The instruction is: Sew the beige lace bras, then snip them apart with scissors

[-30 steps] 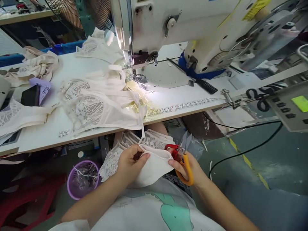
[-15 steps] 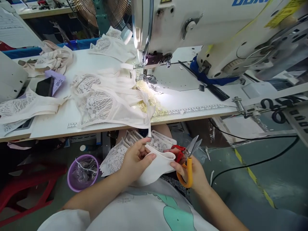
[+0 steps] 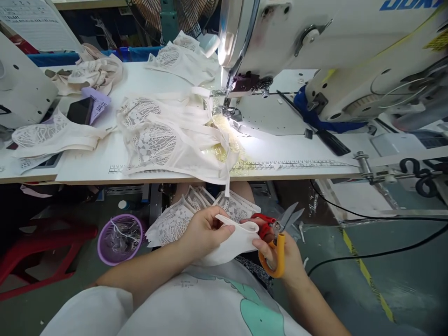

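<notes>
My left hand pinches the folded edge of a smooth white bra piece above my lap. In my right hand rest scissors with one red and one orange handle; their blades stand apart and point up and away from the fabric. The fingers of that hand are at the right end of the white piece, but I cannot tell how firmly they grip it. Several lace bra pieces lie on my lap beneath. On the table edge, a white lace bra has a strap hanging over.
A sewing machine stands over the table. More bras lie behind. A phone and a purple label are at the left. Below are a purple bin of scraps and a red stool.
The camera view has shifted a little to the left. My left hand has closed further over the folded edge. The scissors stay in my right hand, blades still apart.
</notes>
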{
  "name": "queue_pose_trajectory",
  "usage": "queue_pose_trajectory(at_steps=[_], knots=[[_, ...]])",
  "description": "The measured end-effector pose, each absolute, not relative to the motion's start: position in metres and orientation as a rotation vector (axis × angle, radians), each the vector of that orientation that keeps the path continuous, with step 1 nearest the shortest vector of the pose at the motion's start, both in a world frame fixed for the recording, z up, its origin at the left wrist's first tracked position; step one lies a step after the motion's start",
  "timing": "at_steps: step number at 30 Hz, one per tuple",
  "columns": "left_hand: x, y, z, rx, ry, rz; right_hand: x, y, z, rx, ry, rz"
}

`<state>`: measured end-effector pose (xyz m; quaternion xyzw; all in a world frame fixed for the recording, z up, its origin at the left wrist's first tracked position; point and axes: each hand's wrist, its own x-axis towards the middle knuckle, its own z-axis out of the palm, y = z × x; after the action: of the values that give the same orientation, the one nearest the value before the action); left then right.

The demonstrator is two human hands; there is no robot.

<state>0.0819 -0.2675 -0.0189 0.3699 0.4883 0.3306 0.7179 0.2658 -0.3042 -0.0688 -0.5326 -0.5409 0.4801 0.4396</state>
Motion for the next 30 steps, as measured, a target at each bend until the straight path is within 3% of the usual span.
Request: queue_pose_trajectory(at_steps=[17, 26, 30], knots=[[0.046, -0.271, -0.049, 1.058, 0.846, 0.773, 0.246, -0.307, -0.051, -1.130, -1.305, 1.305], [0.044, -0.260, 0.012, 2.341, 0.876, 0.520, 0.238, -0.301, -0.042, -1.288, -1.520, 1.201], [0.064, -0.259, 0.017, 2.433, 0.864, 0.305, 0.237, -0.299, -0.036, -1.275, -1.543, 1.196]])
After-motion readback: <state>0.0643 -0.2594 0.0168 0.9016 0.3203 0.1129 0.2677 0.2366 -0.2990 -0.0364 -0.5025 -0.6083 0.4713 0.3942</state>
